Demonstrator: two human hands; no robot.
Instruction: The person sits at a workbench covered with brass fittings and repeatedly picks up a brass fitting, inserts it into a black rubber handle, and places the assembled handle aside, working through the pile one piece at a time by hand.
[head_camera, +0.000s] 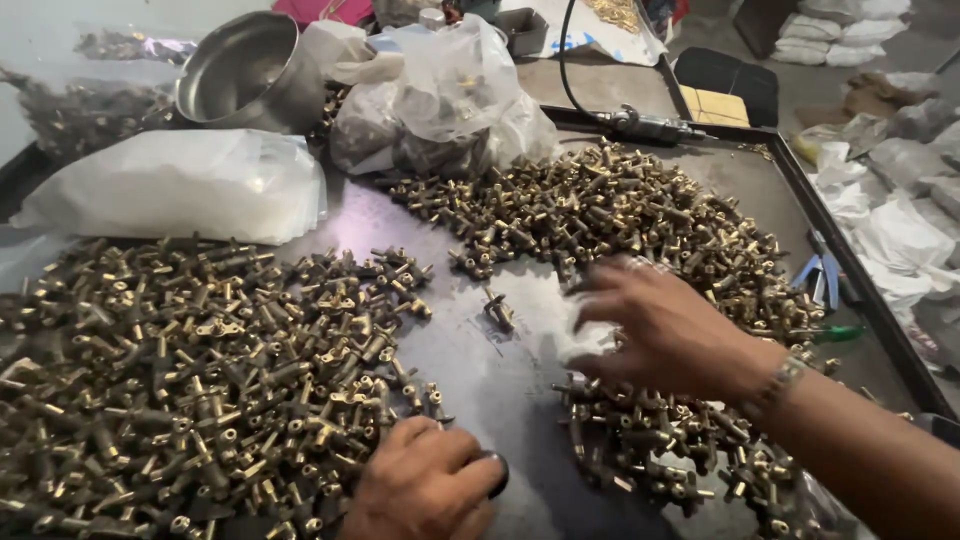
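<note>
1. Two large heaps of small brass valve fittings are spread on the dark metal counter (500, 400): a left heap (190, 380) and a right heap (620, 215) that curves round toward the near edge.
2. The left hand (425, 485) is laid at the near edge of the left heap, fingers curled and partly closed; whether a fitting is held under them cannot be told.
3. The right hand (665, 330) is spread wide, fingers blurred, over the inner edge of the right heap, touching a pale scrap (580, 340); nothing is seen gripped.
4. A single fitting (497, 310) lies alone in the bare strip between the heaps.
5. Judging by both heaps being large, the sorting appears about midway, with much left.
6. A steel bowl (250, 70), filled plastic bags (450, 95) and a white bag (170, 185) lie behind.
</note>
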